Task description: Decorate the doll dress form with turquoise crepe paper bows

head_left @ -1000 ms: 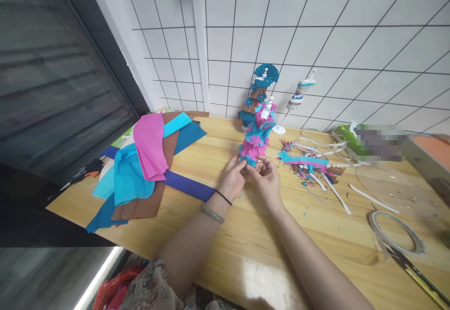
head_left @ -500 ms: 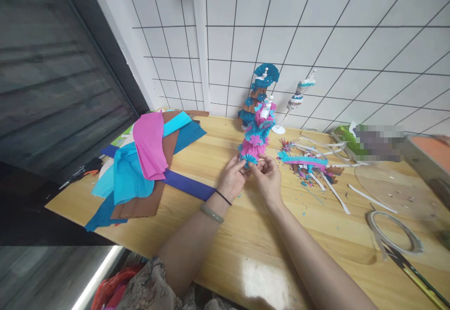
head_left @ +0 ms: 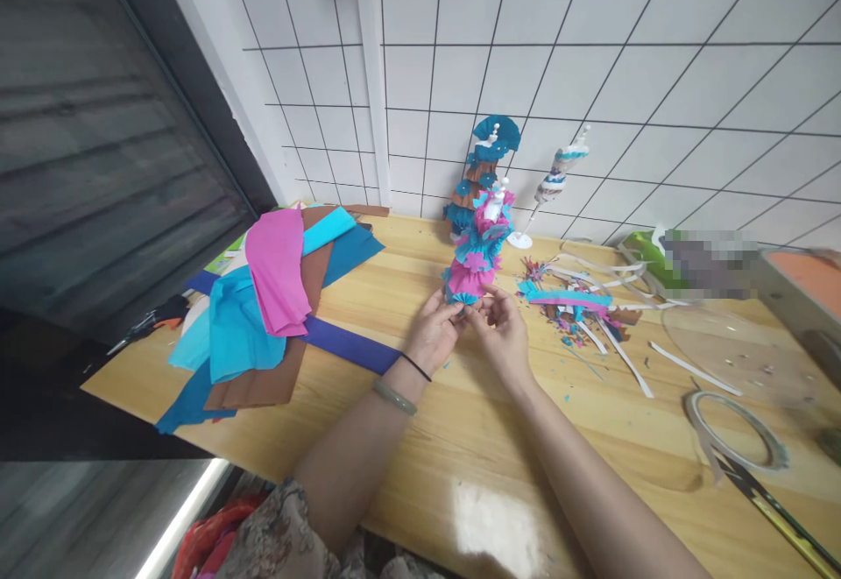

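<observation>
My left hand (head_left: 434,332) and my right hand (head_left: 503,334) meet at the hem of a small pink and blue crepe-paper dress (head_left: 471,278). The dress is on a white miniature mannequin (head_left: 498,201), which stands on the table. Between my fingertips is a pleated light-blue paper fan (head_left: 465,299), pinched from both sides against the lower front of the dress. My fingers hide the fan's lower edge and the mannequin's foot. Close behind stands a second figure in a teal and brown paper dress (head_left: 484,172).
A third mannequin (head_left: 553,183), wrapped in striped material, stands by the tiled wall. Coloured crepe-paper sheets (head_left: 276,272) and pliers (head_left: 148,323) lie left. On the right are paper scraps (head_left: 571,303), a tape roll (head_left: 736,430), a cutter knife (head_left: 775,518) and a green packet (head_left: 647,264).
The blue fan shows less of its face now, tipped flatter between my fingers. Both hands stay at the hem, and the whole view has shifted slightly.
</observation>
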A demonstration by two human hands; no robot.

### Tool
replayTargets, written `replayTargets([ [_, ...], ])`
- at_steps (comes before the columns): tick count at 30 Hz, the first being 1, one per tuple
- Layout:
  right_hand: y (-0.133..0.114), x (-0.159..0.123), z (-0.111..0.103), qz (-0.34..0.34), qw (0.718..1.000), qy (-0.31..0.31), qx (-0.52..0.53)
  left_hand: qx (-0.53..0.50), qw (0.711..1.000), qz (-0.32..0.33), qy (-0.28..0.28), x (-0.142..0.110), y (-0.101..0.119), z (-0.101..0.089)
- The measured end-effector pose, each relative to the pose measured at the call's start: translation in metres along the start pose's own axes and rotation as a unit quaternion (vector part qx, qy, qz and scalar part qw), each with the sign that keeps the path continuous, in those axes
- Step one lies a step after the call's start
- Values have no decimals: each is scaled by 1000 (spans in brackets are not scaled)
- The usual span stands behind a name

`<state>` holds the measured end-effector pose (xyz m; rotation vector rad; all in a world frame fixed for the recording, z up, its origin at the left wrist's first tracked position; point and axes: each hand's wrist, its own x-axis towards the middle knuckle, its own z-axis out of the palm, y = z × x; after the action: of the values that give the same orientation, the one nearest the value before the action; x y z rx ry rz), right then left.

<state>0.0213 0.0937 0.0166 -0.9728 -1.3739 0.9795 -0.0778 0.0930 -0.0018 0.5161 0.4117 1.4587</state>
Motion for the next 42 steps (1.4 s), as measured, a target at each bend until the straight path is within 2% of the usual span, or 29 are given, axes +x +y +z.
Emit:
replayTargets([
  [4,0,-1,-3,1,1000,-9,9,-6,1000,5,-4,0,0,-1],
  [11,3,3,3,27,999,21,26,-2,1000,3,15,-4,3,7],
  [18,9,4,3,-11,999,25,-35,24,999,14,31,-3,1,9],
  [24,11,1,1,-34,996,20,-74,2,1000,20,5,-1,-1,4],
  [31,5,1,-6,-38,994,-1,-105,12,1000,15,16,0,1,9],
  [36,-4,-3,-15,-25,995,8,-98,14,1000,10,15,-1,2,10],
  [39,-7,-10,-18,-55,989,15,-139,15,999,9,29,-1,1,8],
  [42,-7,-16,-18,-97,978,-21,-185,22,999,12,36,0,0,6],
])
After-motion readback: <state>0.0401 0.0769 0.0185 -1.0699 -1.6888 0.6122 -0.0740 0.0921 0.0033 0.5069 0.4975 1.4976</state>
